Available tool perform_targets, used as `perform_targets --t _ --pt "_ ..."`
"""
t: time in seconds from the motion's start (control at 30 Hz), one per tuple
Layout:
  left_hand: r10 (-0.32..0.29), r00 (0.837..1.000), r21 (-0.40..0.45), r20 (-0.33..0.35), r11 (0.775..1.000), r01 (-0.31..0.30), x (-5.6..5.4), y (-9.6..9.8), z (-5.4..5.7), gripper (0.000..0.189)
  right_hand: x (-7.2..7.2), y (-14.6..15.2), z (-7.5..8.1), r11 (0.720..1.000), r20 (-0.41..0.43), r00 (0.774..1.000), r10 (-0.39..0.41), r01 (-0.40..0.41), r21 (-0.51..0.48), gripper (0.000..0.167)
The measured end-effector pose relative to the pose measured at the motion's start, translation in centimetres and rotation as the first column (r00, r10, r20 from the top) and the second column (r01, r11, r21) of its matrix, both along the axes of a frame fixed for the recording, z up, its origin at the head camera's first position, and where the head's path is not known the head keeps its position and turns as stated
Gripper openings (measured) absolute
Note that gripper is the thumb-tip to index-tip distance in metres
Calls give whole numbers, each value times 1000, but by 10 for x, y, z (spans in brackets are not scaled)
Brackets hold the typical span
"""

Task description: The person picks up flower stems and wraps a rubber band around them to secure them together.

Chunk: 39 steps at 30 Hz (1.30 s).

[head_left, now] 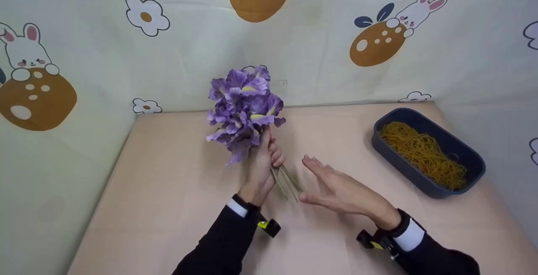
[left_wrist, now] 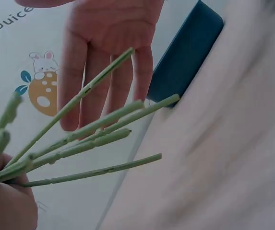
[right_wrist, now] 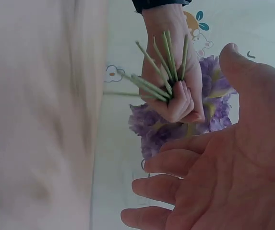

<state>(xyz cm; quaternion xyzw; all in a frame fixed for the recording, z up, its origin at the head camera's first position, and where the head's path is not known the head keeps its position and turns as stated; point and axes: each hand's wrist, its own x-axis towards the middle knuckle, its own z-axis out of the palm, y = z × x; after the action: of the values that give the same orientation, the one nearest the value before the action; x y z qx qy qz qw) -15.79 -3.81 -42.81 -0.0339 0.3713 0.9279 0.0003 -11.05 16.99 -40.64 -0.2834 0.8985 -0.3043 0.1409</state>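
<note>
A bunch of purple irises is held upright, tilted a little left, near the middle of the table. My left hand grips the stems just below the blooms, fingers curled round them. Several green stem ends fan out below that fist. Beside them, on the right, my right hand hovers with fingers extended and thumb spread, holding nothing. Its palm faces the stems in the right wrist view, where the left hand shows closed round the bunch. Whether the right thumb touches a stem end, I cannot tell.
At the right of the pinkish table stands a dark blue oblong container with a heap of yellow rubber bands inside. Behind the table hangs a pale backdrop printed with rabbits and flowers.
</note>
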Motion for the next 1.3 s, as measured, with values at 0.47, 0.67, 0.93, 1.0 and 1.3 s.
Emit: perform_targets --t 0.47,0.67,0.93,1.0,1.3 --pt "-93 978 -41 -186 995 87 43 55 3 44 0 3 -1 993 11 994 107 -107 -57 59" --pt "-162 967 46 -197 984 174 50 58 2 46 -3 6 1 991 92 987 129 -126 -38 28" --pt "-140 931 141 -337 970 197 58 67 -1 52 -1 -2 -11 997 -72 995 73 -75 -34 34" --pt "-112 919 135 -379 975 174 60 67 -1 56 -2 -3 -15 997 -117 991 59 -64 -35 35" --pt "-89 930 34 -358 994 108 64 64 -1 64 -5 -7 -24 997 -136 988 69 -74 -25 24"
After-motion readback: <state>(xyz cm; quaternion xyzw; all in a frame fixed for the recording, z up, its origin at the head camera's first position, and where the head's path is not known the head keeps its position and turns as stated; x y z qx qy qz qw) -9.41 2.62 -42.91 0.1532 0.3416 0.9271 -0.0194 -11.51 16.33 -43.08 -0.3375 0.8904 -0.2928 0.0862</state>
